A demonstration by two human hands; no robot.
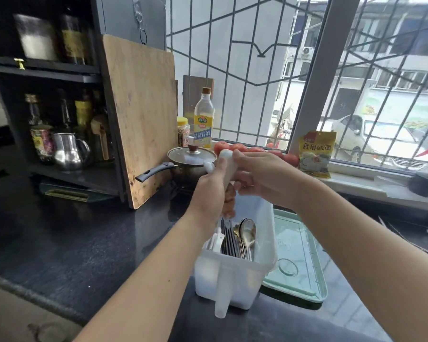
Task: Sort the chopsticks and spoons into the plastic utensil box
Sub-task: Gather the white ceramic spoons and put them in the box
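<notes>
Left hand [214, 187] and right hand [260, 180] both gripping white spoons [226, 166], mid-sorting; next, lowering into utensil box [235, 277] at 6 o'clock, beside metal spoons [247, 234].

spoons [248, 234] in utensil box [235, 280] | tray [304, 272] right of box | pot [192, 160] behind

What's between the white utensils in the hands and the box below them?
Nothing visible. Both hands, left hand and right hand, hold the white utensils directly above the open plastic utensil box. Metal spoons and chopsticks already lie inside, with free space beside them.
</notes>
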